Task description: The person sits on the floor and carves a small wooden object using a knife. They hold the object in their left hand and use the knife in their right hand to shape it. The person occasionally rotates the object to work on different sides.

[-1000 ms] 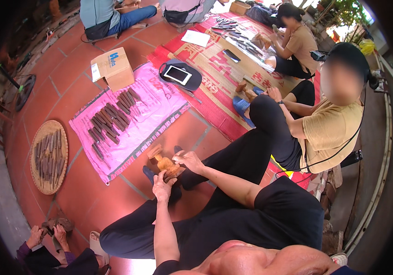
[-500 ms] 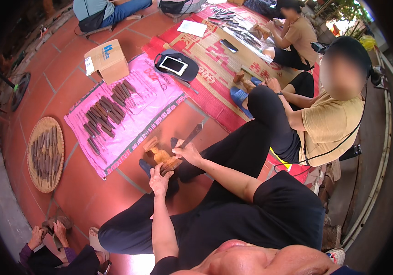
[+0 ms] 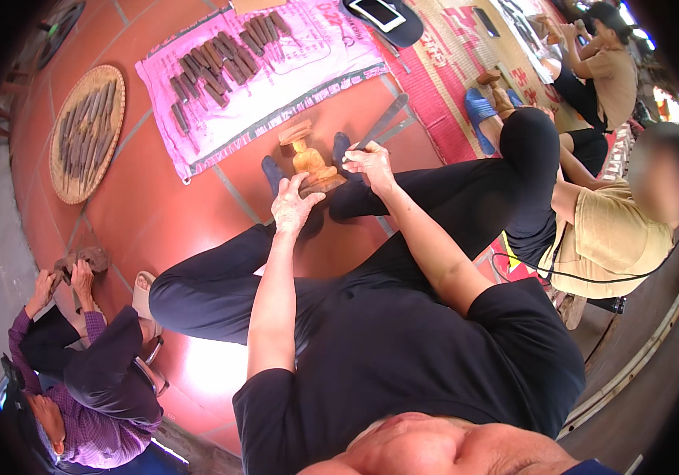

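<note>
The base of a carved wooden figure (image 3: 306, 161), set just beyond the left hand (image 3: 296, 207) and between the feet (image 3: 273, 172), is gripped by that hand's thumb and fingers, while a long flat tool (image 3: 388, 119) is pinched in the right hand's (image 3: 370, 167) curled fingers. Beyond both hands, dark-handled tools (image 3: 214, 60) are laid on a pink sheet (image 3: 276, 89); well to their left, brown sticks (image 3: 88, 133) are held in a round woven tray (image 3: 70, 191).

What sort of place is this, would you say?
Likely an informal woodcarving workshop: the left hand holds a carved wooden figure, the right hand holds a long tool, and rows of brown-handled tools lie on a pink sheet.
</note>
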